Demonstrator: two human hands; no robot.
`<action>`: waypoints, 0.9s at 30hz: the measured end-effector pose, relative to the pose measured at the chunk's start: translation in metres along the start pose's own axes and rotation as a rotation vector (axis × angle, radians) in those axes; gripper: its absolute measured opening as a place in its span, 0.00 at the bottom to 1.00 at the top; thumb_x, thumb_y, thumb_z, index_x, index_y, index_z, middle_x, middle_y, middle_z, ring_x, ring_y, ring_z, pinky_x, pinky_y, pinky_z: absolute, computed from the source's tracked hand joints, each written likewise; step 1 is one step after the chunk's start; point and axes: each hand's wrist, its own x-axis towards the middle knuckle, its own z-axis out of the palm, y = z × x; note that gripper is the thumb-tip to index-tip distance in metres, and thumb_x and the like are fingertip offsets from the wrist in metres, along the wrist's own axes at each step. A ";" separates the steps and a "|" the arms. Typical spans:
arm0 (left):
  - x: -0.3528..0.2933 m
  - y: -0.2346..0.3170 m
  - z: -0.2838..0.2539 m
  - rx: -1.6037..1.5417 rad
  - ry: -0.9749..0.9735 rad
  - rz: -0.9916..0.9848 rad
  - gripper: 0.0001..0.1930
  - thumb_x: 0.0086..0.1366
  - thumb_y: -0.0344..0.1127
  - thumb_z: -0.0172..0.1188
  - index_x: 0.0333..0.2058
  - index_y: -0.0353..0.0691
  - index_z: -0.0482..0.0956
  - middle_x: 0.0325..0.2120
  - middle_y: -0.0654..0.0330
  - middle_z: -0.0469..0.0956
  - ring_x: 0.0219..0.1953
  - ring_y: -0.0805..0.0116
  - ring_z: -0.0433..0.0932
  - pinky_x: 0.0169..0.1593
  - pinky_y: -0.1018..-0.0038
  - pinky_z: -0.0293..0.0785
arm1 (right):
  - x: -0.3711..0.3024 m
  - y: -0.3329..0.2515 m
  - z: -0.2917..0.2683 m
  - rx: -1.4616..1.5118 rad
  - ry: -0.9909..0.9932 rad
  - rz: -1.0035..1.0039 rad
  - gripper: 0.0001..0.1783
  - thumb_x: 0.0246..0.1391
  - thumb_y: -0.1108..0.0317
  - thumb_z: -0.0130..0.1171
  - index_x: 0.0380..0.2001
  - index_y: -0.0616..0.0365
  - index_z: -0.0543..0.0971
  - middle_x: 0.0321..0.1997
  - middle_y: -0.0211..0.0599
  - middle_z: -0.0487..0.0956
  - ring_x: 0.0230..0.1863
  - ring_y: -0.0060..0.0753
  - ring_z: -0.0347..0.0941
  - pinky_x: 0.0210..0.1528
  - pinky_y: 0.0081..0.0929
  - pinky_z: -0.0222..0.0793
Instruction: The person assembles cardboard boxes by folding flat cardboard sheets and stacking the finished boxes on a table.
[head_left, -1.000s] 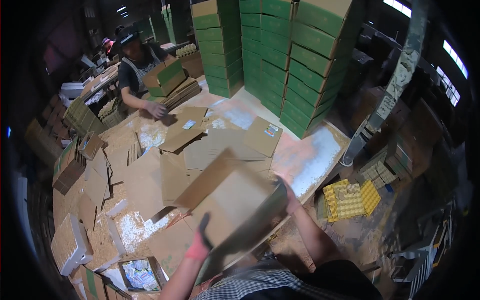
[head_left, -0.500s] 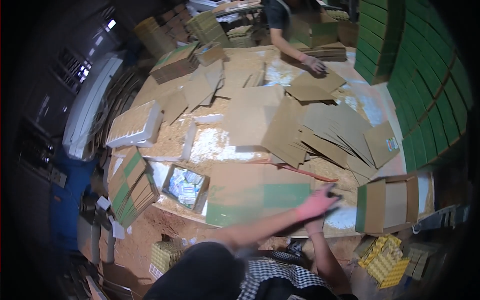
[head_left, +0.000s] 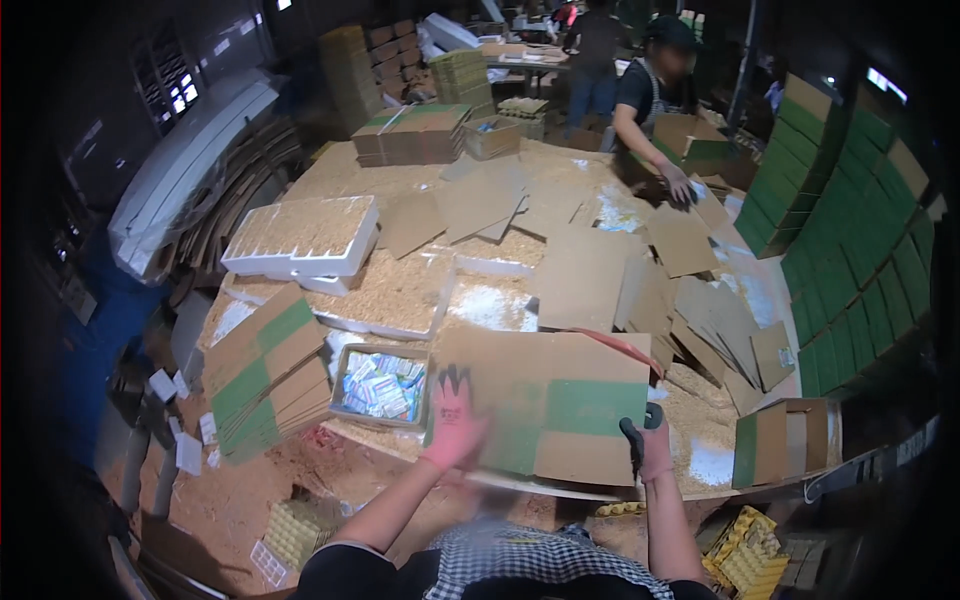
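Observation:
A flattened cardboard box (head_left: 510, 385) with green printed panels lies at the table's near edge in front of me. My left hand (head_left: 457, 422), in a pink glove with dark fingers, rests on its left side with the fingers spread. At the right edge, my right hand (head_left: 652, 440) in a matching glove grips the flattened box, its dark thumb on the front. A red strip (head_left: 615, 345) runs along the far right edge of this cardboard. Just left of my left hand stands an open carton (head_left: 338, 410) filled with small blue-and-white packets (head_left: 382, 388).
White foam boxes (head_left: 345, 262) hold sawdust-like filling. Loose cardboard sheets (head_left: 590, 275) cover the middle. A stack of flattened boxes (head_left: 262, 375) leans left; an open box (head_left: 785, 440) stands right. Green cartons (head_left: 860, 270) form a wall. A co-worker's hand (head_left: 678, 185) reaches over the far side.
My left hand has moved from beside my right hand to the cardboard's left side. My right hand now grips its right edge. The view has tilted up, and the co-worker has shifted.

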 end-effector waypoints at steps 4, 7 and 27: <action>0.072 0.107 -0.088 0.176 0.110 0.462 0.36 0.52 0.48 0.67 0.56 0.35 0.68 0.55 0.42 0.65 0.62 0.44 0.59 0.67 0.47 0.49 | 0.001 -0.043 -0.044 0.017 -0.104 -0.111 0.21 0.49 0.75 0.65 0.48 0.63 0.74 0.42 0.36 0.80 0.41 0.27 0.75 0.47 0.25 0.71; 0.070 0.113 -0.050 0.242 -0.028 0.691 0.28 0.58 0.40 0.58 0.56 0.37 0.68 0.52 0.50 0.69 0.59 0.52 0.64 0.66 0.51 0.54 | 0.036 -0.026 -0.088 -0.575 -0.043 -0.239 0.33 0.43 0.75 0.63 0.57 0.65 0.70 0.53 0.45 0.78 0.55 0.42 0.74 0.58 0.33 0.68; 0.001 0.028 -0.112 0.378 -0.093 0.740 0.11 0.55 0.37 0.55 0.35 0.41 0.78 0.32 0.54 0.76 0.45 0.54 0.73 0.61 0.53 0.63 | 0.096 -0.191 0.053 -1.630 -0.736 -0.804 0.19 0.47 0.66 0.57 0.45 0.55 0.71 0.39 0.46 0.80 0.41 0.48 0.78 0.41 0.43 0.73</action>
